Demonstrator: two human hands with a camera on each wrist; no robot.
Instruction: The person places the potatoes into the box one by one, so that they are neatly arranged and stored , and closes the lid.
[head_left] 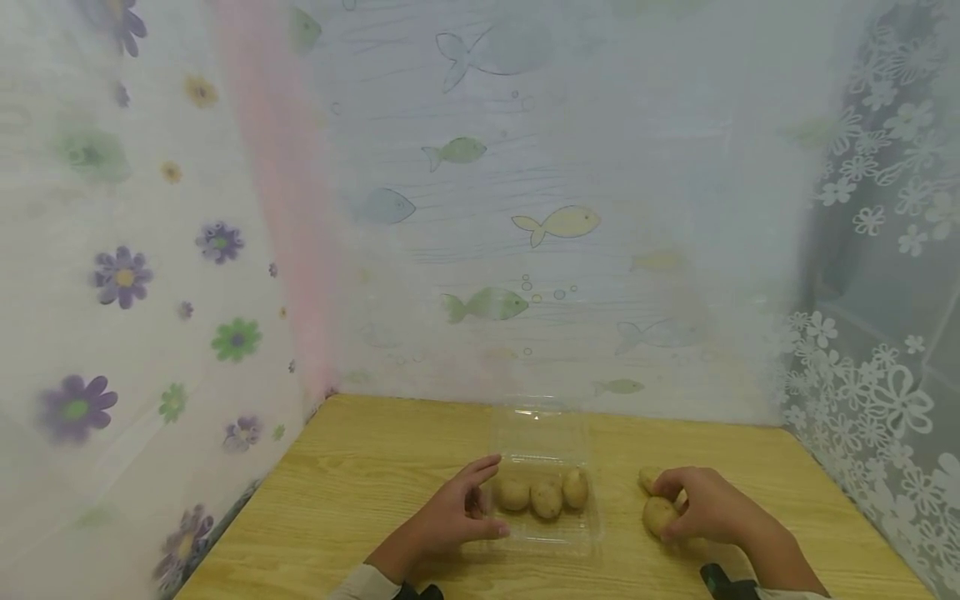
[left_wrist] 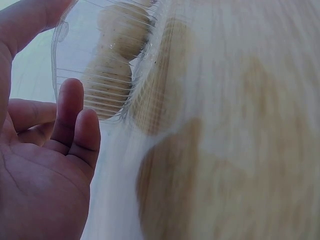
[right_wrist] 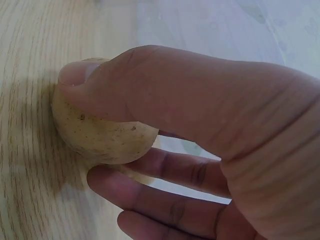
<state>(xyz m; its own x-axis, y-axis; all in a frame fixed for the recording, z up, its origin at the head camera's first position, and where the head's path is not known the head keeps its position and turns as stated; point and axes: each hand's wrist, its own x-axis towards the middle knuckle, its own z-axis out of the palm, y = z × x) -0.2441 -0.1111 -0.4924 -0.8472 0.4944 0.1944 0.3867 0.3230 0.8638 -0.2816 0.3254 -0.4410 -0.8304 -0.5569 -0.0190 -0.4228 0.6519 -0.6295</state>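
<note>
A clear plastic clamshell box (head_left: 543, 542), its lid (head_left: 538, 429) folded back, stands on the table with three potatoes (head_left: 546, 498) in a row inside. My left hand (head_left: 459, 510) is at the box's left side, thumb and fingers spread along the edge; in the left wrist view some of its fingers (left_wrist: 70, 112) curl loosely beside the ribbed wall. To the right of the box, my right hand (head_left: 708, 506) grips a potato (head_left: 658, 517) between thumb and fingers, low over the table. Another potato (head_left: 647, 478) lies just behind it, partly hidden by the hand.
The wood-grain table (head_left: 360, 467) is bordered by a fish-print curtain (head_left: 555, 333) at the back. A flower-print sheet (head_left: 150, 350) hangs on the left and a white-flowered translucent one (head_left: 885, 400) on the right.
</note>
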